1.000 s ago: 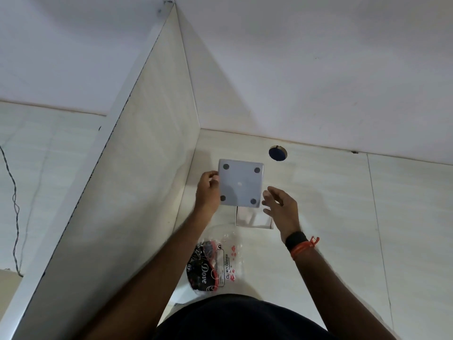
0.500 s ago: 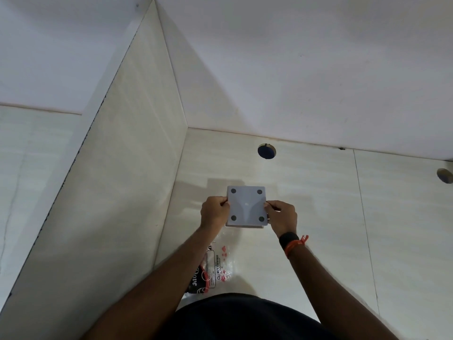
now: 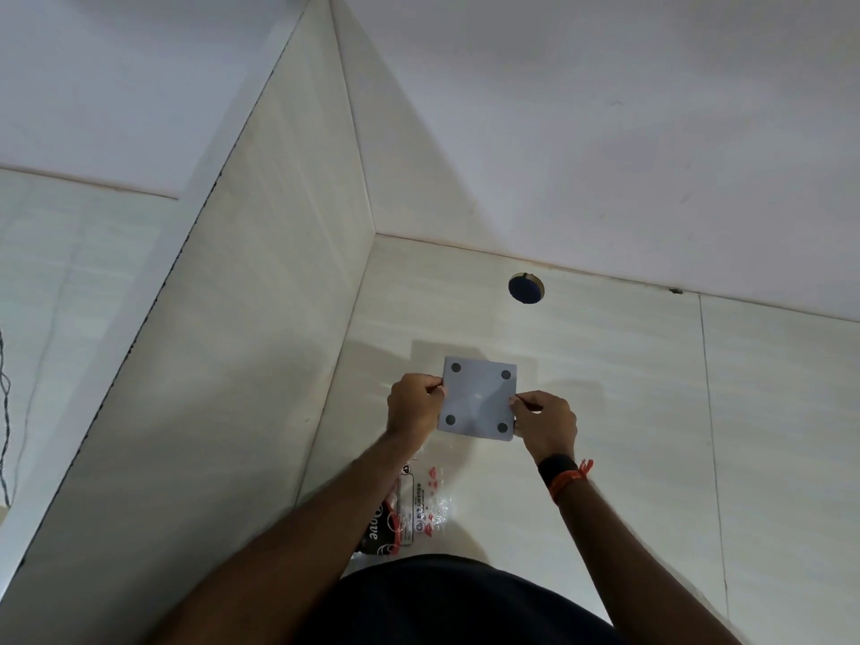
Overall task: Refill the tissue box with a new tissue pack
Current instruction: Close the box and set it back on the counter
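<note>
A grey square tissue box (image 3: 478, 398) lies upside down on the pale desk, its flat bottom with a dark round pad at each corner facing up. My left hand (image 3: 414, 405) pinches the box's left edge. My right hand (image 3: 544, 418) pinches its right edge; that wrist wears a black band and an orange thread. A clear plastic tissue wrapper (image 3: 414, 509) with red and black print lies on the desk just in front of the box, partly under my left forearm. What is inside the box is hidden.
A tall pale partition (image 3: 223, 365) walls the desk on the left and a white wall rises behind. A round cable hole (image 3: 526, 288) sits in the desk behind the box. A seam (image 3: 709, 435) runs across the desk to the right.
The grey bottom panel, held tilted above the box by my left hand a second ago, now sits flat on it. My right hand has closed on the right edge.
</note>
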Available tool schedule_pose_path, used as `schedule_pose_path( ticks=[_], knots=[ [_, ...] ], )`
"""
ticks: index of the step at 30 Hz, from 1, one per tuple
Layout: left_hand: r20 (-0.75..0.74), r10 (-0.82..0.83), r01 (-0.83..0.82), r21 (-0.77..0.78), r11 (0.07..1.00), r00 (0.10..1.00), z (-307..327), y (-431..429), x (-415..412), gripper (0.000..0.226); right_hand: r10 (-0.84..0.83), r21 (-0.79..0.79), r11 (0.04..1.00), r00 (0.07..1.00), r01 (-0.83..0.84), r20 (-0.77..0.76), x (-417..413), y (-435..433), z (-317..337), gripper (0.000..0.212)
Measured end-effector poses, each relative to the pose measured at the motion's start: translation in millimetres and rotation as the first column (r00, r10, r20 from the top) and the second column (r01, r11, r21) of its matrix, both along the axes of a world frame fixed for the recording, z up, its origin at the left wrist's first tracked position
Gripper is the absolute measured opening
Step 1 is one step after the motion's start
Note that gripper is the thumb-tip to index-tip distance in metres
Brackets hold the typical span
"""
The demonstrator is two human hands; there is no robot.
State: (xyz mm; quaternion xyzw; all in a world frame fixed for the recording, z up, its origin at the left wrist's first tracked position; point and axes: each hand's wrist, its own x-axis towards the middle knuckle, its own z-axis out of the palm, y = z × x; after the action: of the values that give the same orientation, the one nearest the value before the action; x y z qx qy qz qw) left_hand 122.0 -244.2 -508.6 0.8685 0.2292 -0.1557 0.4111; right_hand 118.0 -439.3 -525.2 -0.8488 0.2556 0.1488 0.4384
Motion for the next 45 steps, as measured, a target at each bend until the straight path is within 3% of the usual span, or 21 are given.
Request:
schedule_pose_path(
  ticks=[11,15,17,21,25,28,30,33,35,37,39,42,44,45],
  knots=[
    [0.009,0.052,-0.052,-0.019,0.998,0.999,-3,1,-11,0.033,0.025,-0.060,0.998,1.000,-0.025,-0.009,-8,4,1,0.012],
    [-0.124,-0.014,-0.009,-0.177,0.984,0.992,-11,-3,-10,0.048,0.014,-0.058,0.998,0.995,-0.020,-0.103,-7,7,7,0.029],
    [-0.183,-0.034,-0.019,-0.277,0.961,0.982,-13,-6,-11,0.052,0.062,0.023,0.998,0.984,-0.059,-0.167,-7,10,6,0.030],
    [-0.210,0.000,-0.064,-0.296,0.953,0.978,-14,-13,-9,0.053,-0.011,0.360,0.925,0.954,0.124,-0.300,-5,19,16,0.020],
    [-0.195,-0.004,-0.069,-0.367,0.928,0.981,-3,-10,3,0.058,0.002,0.434,0.886,0.935,0.163,-0.355,-3,9,26,0.025],
    [-0.215,0.012,-0.124,-0.515,0.848,0.977,13,-6,10,0.049,-0.041,0.524,0.836,0.972,0.159,-0.229,-3,6,35,0.054],
    [-0.250,0.021,-0.176,-0.617,0.767,0.968,25,-6,12,0.039,-0.028,0.481,0.876,0.999,0.035,-0.021,-3,11,46,0.068],
    [-0.360,0.049,-0.306,-0.704,0.641,0.932,39,-4,15,0.079,0.130,0.107,0.981,0.955,-0.163,0.266,-5,23,55,0.077],
    [-0.461,0.063,-0.430,-0.759,0.489,0.885,45,0,18,0.095,0.259,-0.088,0.966,0.895,-0.244,0.362,-10,29,57,0.078],
    [-0.488,0.044,-0.467,-0.800,0.376,0.872,49,4,17,0.092,0.402,-0.144,0.915,0.816,-0.377,0.415,-15,34,52,0.071],
    [-0.457,0.068,-0.444,-0.804,0.394,0.887,46,9,13,0.079,0.311,-0.005,0.937,0.832,-0.348,0.459,-18,39,52,0.050],
    [-0.433,0.162,-0.460,-0.795,0.395,0.887,38,19,3,0.060,-0.041,0.250,0.966,0.928,-0.057,0.370,-17,42,52,0.025],
    [-0.425,0.226,-0.479,-0.818,0.319,0.877,33,24,-2,0.048,-0.168,0.496,0.859,0.985,0.129,0.035,-11,39,51,0.042],
    [-0.416,0.252,-0.478,-0.830,0.287,0.874,31,27,-4,0.044,-0.139,0.606,0.767,0.977,0.211,-0.163,-9,38,52,0.050]
  ],
)
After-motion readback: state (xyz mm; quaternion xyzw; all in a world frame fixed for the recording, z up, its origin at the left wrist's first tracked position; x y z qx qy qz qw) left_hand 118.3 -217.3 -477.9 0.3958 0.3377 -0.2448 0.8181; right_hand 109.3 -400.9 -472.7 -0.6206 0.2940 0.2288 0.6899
